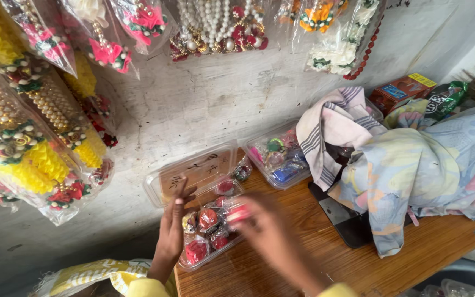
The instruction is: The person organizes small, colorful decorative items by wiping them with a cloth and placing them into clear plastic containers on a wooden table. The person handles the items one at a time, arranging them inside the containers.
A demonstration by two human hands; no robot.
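So there's a wooden table point(314, 258) against a grey wall, and a clear box point(207, 250) of small red wrapped pieces sits at its left end, long axis running away toward the wall. Both hands are right on it. Left hand point(172, 228) rests open on the near-left edge. Right hand point(265, 228) is blurry, seems to pinch a red piece point(236, 214) over the right side.

I see a clear, glossy plastic box point(207, 231) of small red pieces in shiny wrap, on a counter point(281, 264) of smooth brown wood grain. The wall point(204, 104) looks rough, matt plaster. Soft printed cloth point(430, 165) lies crumpled, and the hanging garlands point(34, 137) sit in glossy clear bags.
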